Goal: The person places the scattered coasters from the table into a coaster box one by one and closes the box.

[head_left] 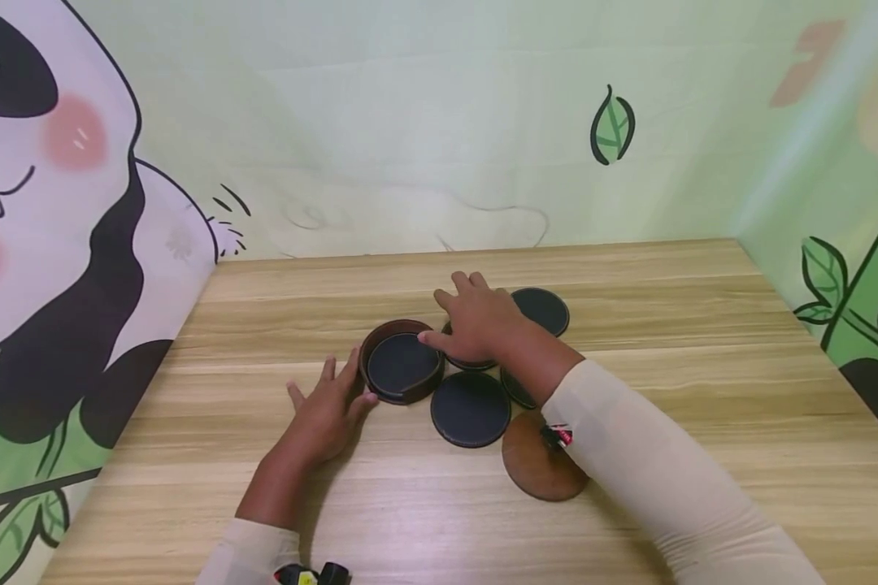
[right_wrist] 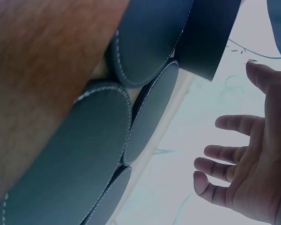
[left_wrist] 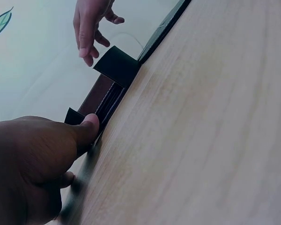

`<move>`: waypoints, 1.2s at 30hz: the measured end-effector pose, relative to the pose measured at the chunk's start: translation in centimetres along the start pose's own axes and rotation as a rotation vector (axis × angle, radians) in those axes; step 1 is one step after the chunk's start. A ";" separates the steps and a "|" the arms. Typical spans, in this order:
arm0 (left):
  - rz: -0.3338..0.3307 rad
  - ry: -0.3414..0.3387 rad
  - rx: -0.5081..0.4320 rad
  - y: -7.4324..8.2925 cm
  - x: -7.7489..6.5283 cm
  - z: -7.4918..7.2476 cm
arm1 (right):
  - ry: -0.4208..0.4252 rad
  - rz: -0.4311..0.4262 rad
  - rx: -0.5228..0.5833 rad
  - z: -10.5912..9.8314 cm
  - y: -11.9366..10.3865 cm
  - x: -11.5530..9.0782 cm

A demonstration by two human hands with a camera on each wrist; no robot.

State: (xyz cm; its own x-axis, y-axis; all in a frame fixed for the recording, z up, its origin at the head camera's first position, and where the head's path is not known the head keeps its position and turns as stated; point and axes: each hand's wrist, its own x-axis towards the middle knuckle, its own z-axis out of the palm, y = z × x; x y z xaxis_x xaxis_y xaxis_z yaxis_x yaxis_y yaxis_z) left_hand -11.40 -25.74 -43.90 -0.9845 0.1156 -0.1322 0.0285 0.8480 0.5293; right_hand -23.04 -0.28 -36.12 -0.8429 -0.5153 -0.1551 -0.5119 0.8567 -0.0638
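Now splayed: left hand touching holder, right hand seemingly above coaster.

Two hands, one holder and at least six coasters show.

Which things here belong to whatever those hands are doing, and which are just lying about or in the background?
Seemingly part of the job:
round holder, touched by the left hand
black disc inside it
loose black discs, some beneath the right hand
brown disc, probably

Just surroundings:
wooden table
panda-printed wall
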 end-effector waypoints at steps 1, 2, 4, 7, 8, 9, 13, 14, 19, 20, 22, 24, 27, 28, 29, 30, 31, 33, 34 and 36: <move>0.000 0.000 0.000 0.0 0.0 0.0 | -0.004 0.007 0.005 0.0 0.2 0.0; 0.000 -0.001 -0.001 0.0 0.0 0.0 | -0.006 0.014 0.012 0.0 0.4 0.1; 0.002 0.000 -0.005 -0.1 0.0 0.0 | -0.004 0.027 0.030 0.1 0.9 0.1; 0.004 0.000 -0.011 -0.1 0.0 0.0 | 0.006 0.052 0.060 0.4 1.6 0.2; 0.005 0.000 -0.012 -0.1 0.0 0.1 | 0.007 0.063 0.072 0.5 1.9 0.2; 0.005 0.000 -0.011 -0.1 -0.1 0.1 | 0.006 0.074 0.084 0.6 2.1 0.2; 0.004 0.001 -0.005 -0.1 -0.1 0.1 | -0.006 0.114 0.118 0.9 3.1 0.2; 0.004 0.004 -0.001 -0.1 -0.1 0.1 | -0.010 0.121 0.124 1.0 3.4 0.2; 0.010 0.011 0.009 0.0 0.0 0.1 | -0.030 0.163 0.128 1.1 4.7 0.1; 0.010 0.011 0.010 0.0 0.0 0.1 | -0.034 0.174 0.129 1.1 4.9 0.1; 0.008 0.010 0.009 0.0 0.0 0.1 | -0.046 0.199 0.132 1.2 5.3 0.1; 0.004 0.007 0.010 0.0 0.0 0.1 | -0.056 0.217 0.136 1.3 5.8 0.1; 0.000 0.006 0.011 0.0 0.1 0.1 | -0.077 0.241 0.152 1.5 6.4 0.1; -0.001 0.007 0.012 -0.1 0.1 0.1 | -0.085 0.247 0.158 1.5 6.6 0.1; -0.002 0.007 0.011 -0.1 0.1 0.1 | -0.093 0.252 0.168 1.6 6.8 0.0; -0.002 0.007 0.009 -0.1 0.1 0.1 | -0.102 0.257 0.177 1.6 7.0 0.0; -0.002 0.008 0.009 -0.1 0.1 0.1 | -0.111 0.261 0.188 1.6 7.2 0.0; -0.003 0.006 0.008 -0.1 0.1 0.1 | -0.126 0.267 0.205 1.7 7.5 -0.2; -0.003 0.005 0.007 -0.1 0.1 0.1 | -0.136 0.270 0.214 1.7 7.7 -0.2; -0.003 0.004 0.008 -0.1 0.1 0.1 | -0.148 0.275 0.225 1.8 8.0 -0.3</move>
State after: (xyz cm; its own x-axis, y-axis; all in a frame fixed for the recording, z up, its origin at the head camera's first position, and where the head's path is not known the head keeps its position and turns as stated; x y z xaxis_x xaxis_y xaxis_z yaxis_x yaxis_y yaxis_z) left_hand -11.49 -25.73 -44.08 -0.9852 0.1109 -0.1309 0.0265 0.8522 0.5225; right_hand -26.58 6.77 -38.34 -0.9023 -0.2704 -0.3358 -0.2071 0.9549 -0.2127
